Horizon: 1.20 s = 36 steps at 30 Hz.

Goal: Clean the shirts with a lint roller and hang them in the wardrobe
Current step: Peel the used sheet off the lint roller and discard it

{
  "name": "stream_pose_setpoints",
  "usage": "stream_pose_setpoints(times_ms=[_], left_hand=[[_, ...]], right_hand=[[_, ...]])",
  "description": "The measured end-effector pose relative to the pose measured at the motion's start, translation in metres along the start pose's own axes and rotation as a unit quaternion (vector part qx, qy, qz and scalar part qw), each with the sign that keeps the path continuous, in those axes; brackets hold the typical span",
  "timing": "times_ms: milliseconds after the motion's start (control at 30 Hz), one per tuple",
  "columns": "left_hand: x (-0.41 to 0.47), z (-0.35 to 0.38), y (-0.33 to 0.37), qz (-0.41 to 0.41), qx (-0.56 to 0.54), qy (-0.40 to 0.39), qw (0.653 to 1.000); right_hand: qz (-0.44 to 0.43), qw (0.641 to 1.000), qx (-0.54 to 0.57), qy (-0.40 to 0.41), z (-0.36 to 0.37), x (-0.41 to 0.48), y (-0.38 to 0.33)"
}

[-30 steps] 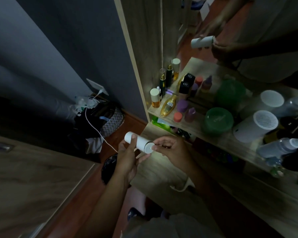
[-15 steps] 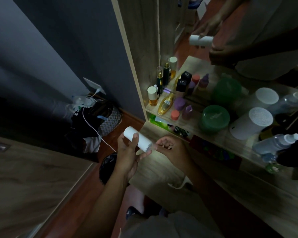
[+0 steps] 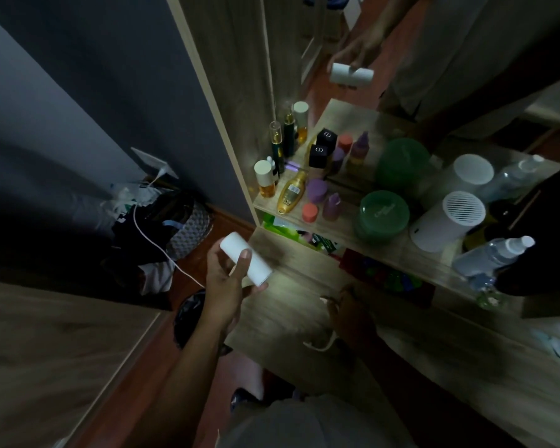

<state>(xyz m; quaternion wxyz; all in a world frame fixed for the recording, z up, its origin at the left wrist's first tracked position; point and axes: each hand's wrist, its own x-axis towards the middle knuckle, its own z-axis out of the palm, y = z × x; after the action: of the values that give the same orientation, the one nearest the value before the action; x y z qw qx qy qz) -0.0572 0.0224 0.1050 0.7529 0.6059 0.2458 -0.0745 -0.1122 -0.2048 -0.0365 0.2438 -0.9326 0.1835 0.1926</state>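
A white lint roller cylinder (image 3: 247,262) is gripped around its middle by my left hand (image 3: 224,287), held tilted over the left end of the wooden tabletop (image 3: 291,318). My right hand (image 3: 348,307) is low on the tabletop, in shadow, its fingertips at a thin white curved piece (image 3: 320,345) that lies there. Whether it grips that piece is too dark to tell. The mirror above reflects the roller (image 3: 351,72) and my hands. No shirt is in view.
A shelf (image 3: 398,250) under the mirror carries several bottles, a green jar (image 3: 383,215), a white vented cylinder (image 3: 450,221) and a spray bottle (image 3: 492,257). On the floor to the left are a bag (image 3: 175,227), a white cable and a black bin (image 3: 191,315).
My right hand let go of the roller's end and dropped to the tabletop. My left hand keeps the roller and has shifted slightly left.
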Motion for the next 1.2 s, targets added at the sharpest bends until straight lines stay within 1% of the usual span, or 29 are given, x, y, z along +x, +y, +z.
stream_pose_setpoints(times_ms=[100, 167, 200, 300, 367, 400, 467, 500, 533, 600, 633, 667, 700, 733, 767, 800, 833, 867, 933, 967, 1000, 1067, 1100, 1167, 1200], left_hand=[[0.001, 0.0, 0.001, 0.001, 0.001, -0.003, 1.0], [0.002, 0.0, 0.001, 0.001, 0.002, -0.005, 1.0], [0.002, -0.001, 0.001, -0.001, 0.003, -0.005, 1.0], [0.003, -0.004, 0.001, -0.004, 0.006, -0.004, 1.0], [0.004, -0.007, 0.002, -0.005, 0.007, -0.003, 1.0], [0.005, -0.009, 0.002, -0.006, 0.007, -0.003, 1.0], [0.007, -0.012, 0.004, -0.006, 0.005, -0.001, 1.0], [0.008, -0.013, 0.006, -0.007, 0.002, -0.002, 1.0], [0.009, -0.014, 0.007, -0.008, -0.001, -0.003, 1.0], [0.009, -0.015, 0.011, -0.011, -0.001, -0.011, 1.0], [0.009, -0.015, 0.013, -0.01, 0.004, -0.018, 1.0], [0.009, -0.015, 0.014, -0.008, 0.012, -0.023, 1.0], [0.009, -0.015, 0.014, -0.005, 0.022, -0.028, 0.999], [0.009, -0.014, 0.014, -0.002, 0.031, -0.032, 0.999], [0.009, -0.014, 0.014, -0.001, 0.04, -0.036, 0.999], [0.008, -0.014, 0.015, -0.002, 0.048, -0.042, 0.998], [0.007, -0.014, 0.015, -0.002, 0.056, -0.051, 0.997], [0.005, -0.013, 0.015, -0.001, 0.063, -0.06, 0.996], [0.002, -0.012, 0.017, -0.002, 0.065, -0.076, 0.995], [0.002, -0.011, 0.017, -0.003, 0.065, -0.081, 0.995], [0.001, -0.011, 0.018, -0.003, 0.066, -0.085, 0.994], [0.0, -0.012, 0.019, -0.005, 0.065, -0.09, 0.994], [-0.001, -0.011, 0.019, -0.008, 0.062, -0.094, 0.994], [-0.002, -0.008, 0.019, -0.016, 0.051, -0.105, 0.993], [-0.003, -0.006, 0.02, -0.017, 0.049, -0.112, 0.992]], right_hand=[[-0.007, 0.999, -0.031, -0.044, 0.002, 0.0, 0.001], [-0.016, 0.998, -0.017, -0.065, 0.001, 0.0, -0.002], [-0.023, 0.998, -0.019, -0.064, 0.001, -0.001, -0.004], [-0.084, 0.996, -0.026, -0.032, -0.001, 0.001, -0.013], [-0.122, 0.991, -0.032, -0.04, -0.004, 0.003, -0.023], [-0.126, 0.99, -0.039, -0.046, -0.005, 0.003, -0.03], [-0.157, 0.985, -0.063, -0.041, -0.008, 0.008, -0.042], [-0.171, 0.98, -0.093, -0.039, -0.012, 0.011, -0.048], [-0.207, 0.972, -0.11, -0.022, -0.022, 0.01, -0.057], [-0.309, 0.935, -0.171, 0.018, -0.037, 0.011, -0.071], [-0.34, 0.922, -0.179, 0.031, -0.045, 0.013, -0.078], [-0.309, 0.941, -0.138, 0.007, -0.068, 0.01, -0.095], [-0.33, 0.934, -0.126, 0.048, -0.083, 0.011, -0.109], [-0.32, 0.939, -0.086, 0.088, -0.092, 0.01, -0.116], [-0.355, 0.919, -0.133, 0.111, -0.099, 0.008, -0.12], [-0.372, 0.913, -0.146, 0.087, -0.106, 0.005, -0.124], [-0.416, 0.895, -0.124, 0.1, -0.112, 0.004, -0.129], [-0.401, 0.913, -0.049, 0.06, -0.123, 0.004, -0.135], [-0.341, 0.939, 0.044, 0.005, -0.132, 0.004, -0.145], [-0.338, 0.94, 0.047, 0.002, -0.135, 0.004, -0.148], [-0.35, 0.936, 0.02, 0.008, -0.135, 0.005, -0.149], [-0.364, 0.931, 0.015, 0.016, -0.138, 0.0, -0.151], [-0.351, 0.936, 0.032, 0.012, -0.14, -0.001, -0.152], [-0.34, 0.939, 0.049, 0.032, -0.138, 0.0, -0.152], [-0.34, 0.939, 0.025, 0.034, -0.139, 0.0, -0.153]])
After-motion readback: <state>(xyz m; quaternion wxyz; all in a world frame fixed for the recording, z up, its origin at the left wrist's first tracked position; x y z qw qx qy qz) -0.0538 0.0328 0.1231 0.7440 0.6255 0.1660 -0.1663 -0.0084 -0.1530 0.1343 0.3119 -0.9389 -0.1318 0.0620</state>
